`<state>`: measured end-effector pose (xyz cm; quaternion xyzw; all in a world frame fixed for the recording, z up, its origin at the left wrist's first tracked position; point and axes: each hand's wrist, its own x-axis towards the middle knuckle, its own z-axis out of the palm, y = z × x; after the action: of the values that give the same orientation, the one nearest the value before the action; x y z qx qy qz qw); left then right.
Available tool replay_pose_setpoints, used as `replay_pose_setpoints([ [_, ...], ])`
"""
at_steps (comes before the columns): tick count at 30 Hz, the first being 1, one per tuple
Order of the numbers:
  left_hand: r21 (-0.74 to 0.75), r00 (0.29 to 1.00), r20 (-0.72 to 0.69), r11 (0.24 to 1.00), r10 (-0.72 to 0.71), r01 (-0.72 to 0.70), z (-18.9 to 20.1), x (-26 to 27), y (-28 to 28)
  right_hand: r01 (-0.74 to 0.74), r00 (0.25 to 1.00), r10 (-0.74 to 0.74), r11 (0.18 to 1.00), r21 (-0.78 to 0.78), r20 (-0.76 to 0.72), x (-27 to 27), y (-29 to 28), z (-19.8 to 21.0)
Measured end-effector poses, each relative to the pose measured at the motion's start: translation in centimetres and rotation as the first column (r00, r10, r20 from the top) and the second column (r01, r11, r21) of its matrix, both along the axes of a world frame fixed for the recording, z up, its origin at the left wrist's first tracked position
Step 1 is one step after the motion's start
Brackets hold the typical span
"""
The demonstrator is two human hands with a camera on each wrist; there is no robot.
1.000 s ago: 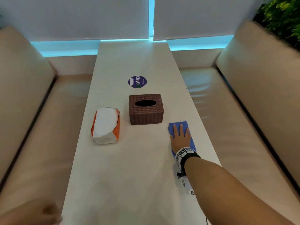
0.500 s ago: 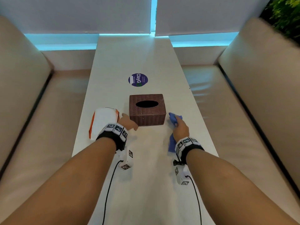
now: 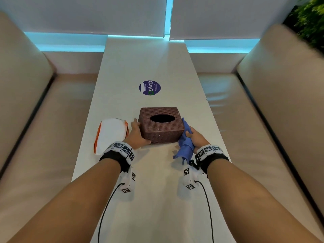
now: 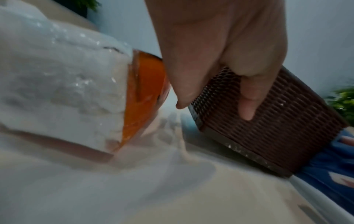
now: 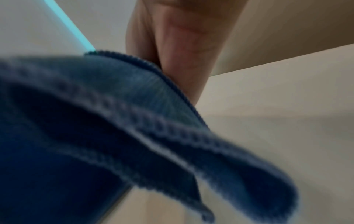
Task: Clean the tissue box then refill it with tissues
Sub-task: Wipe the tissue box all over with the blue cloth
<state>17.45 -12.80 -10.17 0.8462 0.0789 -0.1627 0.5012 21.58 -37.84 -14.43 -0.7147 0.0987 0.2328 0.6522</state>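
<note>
A brown woven tissue box (image 3: 161, 128) with an empty oval slot stands mid-table. My left hand (image 3: 138, 132) grips its near left corner: the thumb lies on the front face and the fingers on the left side, as the left wrist view shows (image 4: 220, 75) on the box (image 4: 287, 128). My right hand (image 3: 196, 139) clutches a bunched blue cloth (image 3: 185, 148) against the box's right side. In the right wrist view the cloth (image 5: 95, 121) fills most of the picture and hides the box. A white and orange tissue pack (image 3: 112, 134) lies just left of the box.
The long white table (image 3: 149, 190) carries a round purple sticker (image 3: 149, 87) beyond the box. Beige padded benches (image 3: 52, 137) (image 3: 263, 137) run along both sides. A green plant (image 3: 310, 20) sits at the far right. Cables trail from both wrists.
My left hand came up from the table's near corner and took hold of the box's left corner. My right hand gathered the flat cloth and brought it to the box's right side.
</note>
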Motion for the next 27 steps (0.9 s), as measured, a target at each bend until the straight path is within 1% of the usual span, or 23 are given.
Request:
replay_pose_setpoints([
  [1, -0.016, 0.999, 0.028, 0.999, -0.041, 0.042, 0.0, -0.2, 0.1, -0.01, 1.0, 0.01, 0.999, 0.04, -0.013, -0.6, -0.4, 0.8],
  [3, -0.102, 0.993, 0.085, 0.99, -0.087, 0.095, 0.1, -0.6, 0.3, -0.045, 0.998, 0.047, 0.996, 0.08, -0.028, -1.7, -1.2, 2.2],
  [5, -0.187, 0.988, 0.139, 0.979, -0.06, 0.085, 0.2, -1.1, 0.5, -0.069, 0.996, 0.071, 0.997, 0.036, -0.053, -2.2, -1.9, 3.0],
  [6, -0.207, 0.991, 0.129, 0.977, -0.031, 0.058, 0.3, -1.3, 0.6, -0.089, 0.993, 0.091, 0.996, 0.022, -0.074, -2.5, -2.2, 3.6],
  [7, -0.214, 0.996, 0.091, 0.976, -0.01, 0.029, 0.1, -1.3, 0.9, -0.119, 0.989, 0.119, 0.993, 0.008, -0.09, -2.7, -2.5, 3.8],
  [8, -0.198, 0.999, 0.046, 0.98, -0.022, 0.031, 0.2, -1.5, 1.1, -0.15, 0.984, 0.148, 0.988, -0.022, -0.099, -3.1, -2.6, 4.2],
  [9, -0.17, 0.998, 0.028, 0.983, -0.059, 0.063, 0.2, -1.7, 1.3, -0.187, 0.978, 0.183, 0.982, -0.031, -0.096, -3.5, -2.8, 4.3],
  [11, -0.122, 0.986, 0.022, 0.979, -0.163, 0.165, 0.0, -2.3, 1.6, -0.225, 0.971, 0.216, 0.971, -0.08, -0.102, -4.2, -3.1, 4.8],
  [12, -0.113, 0.981, 0.009, 0.975, -0.191, 0.191, 0.1, -2.7, 1.5, -0.236, 0.969, 0.226, 0.965, -0.113, -0.097, -4.4, -3.4, 4.9],
  [13, -0.105, 0.98, -0.004, 0.975, -0.197, 0.196, 0.1, -3.1, 1.4, -0.259, 0.963, 0.246, 0.956, -0.135, -0.106, -4.5, -3.7, 4.7],
  [15, -0.031, 0.976, -0.004, 0.976, -0.216, 0.216, -0.2, -3.9, 1.4, -0.314, 0.946, 0.293, 0.934, -0.169, -0.135, -4.5, -4.3, 4.7],
  [17, 0.025, 0.971, 0.025, 0.971, -0.237, 0.236, -0.5, -4.6, 1.3, -0.342, 0.937, 0.317, 0.916, -0.208, -0.146, -5.0, -4.1, 6.0],
  [19, -0.007, 0.969, 0.009, 0.969, -0.246, 0.246, -0.5, -5.3, 1.1, -0.366, 0.928, 0.339, 0.907, -0.208, -0.153, -5.4, -4.0, 6.8],
  [22, -0.059, 0.975, 0.02, 0.973, -0.22, 0.221, -0.7, -5.9, 0.7, -0.389, 0.919, 0.359, 0.891, -0.232, -0.161, -5.7, -4.0, 7.1],
  [24, -0.097, 0.986, 0.029, 0.982, -0.162, 0.164, -0.6, -6.4, 0.7, -0.391, 0.917, 0.357, 0.891, -0.229, -0.178, -5.9, -4.1, 7.1],
  [25, -0.122, 0.992, 0.033, 0.985, -0.121, 0.125, -0.7, -6.5, 0.7, -0.388, 0.918, 0.354, 0.897, -0.213, -0.179, -5.9, -4.0, 7.1],
  [27, -0.192, 0.998, 0.024, 0.98, -0.051, 0.054, -0.5, -6.4, 0.7, -0.316, 0.945, 0.298, 0.94, -0.132, -0.137, -6.1, -3.6, 7.3],
])
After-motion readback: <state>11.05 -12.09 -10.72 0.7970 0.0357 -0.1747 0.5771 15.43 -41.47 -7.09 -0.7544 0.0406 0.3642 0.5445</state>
